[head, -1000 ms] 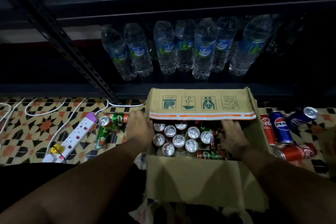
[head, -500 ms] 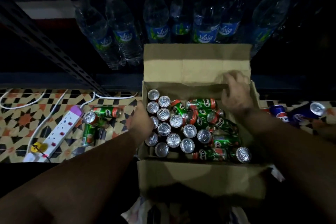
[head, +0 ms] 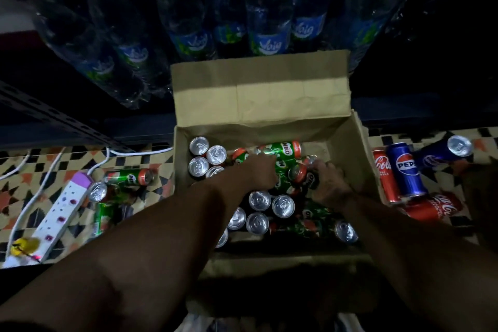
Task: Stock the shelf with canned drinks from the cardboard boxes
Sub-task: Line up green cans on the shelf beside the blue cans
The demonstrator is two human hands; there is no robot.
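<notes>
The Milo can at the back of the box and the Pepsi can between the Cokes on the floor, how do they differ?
The Milo can is green with an orange end; the Pepsi can is blue. The Milo can lies inside the box atop other cans; the Pepsi can lies on the tiled floor outside it. The Milo can lies crosswise; the Pepsi can points roughly away from the camera. Both lie on their sides.

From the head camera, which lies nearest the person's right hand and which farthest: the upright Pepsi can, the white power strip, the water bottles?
Measured from the right hand:
1. Pepsi can, on the floor just right of the cardboard box.
2. Water bottles, on the shelf beyond the box.
3. Power strip, on the floor far left.
</notes>
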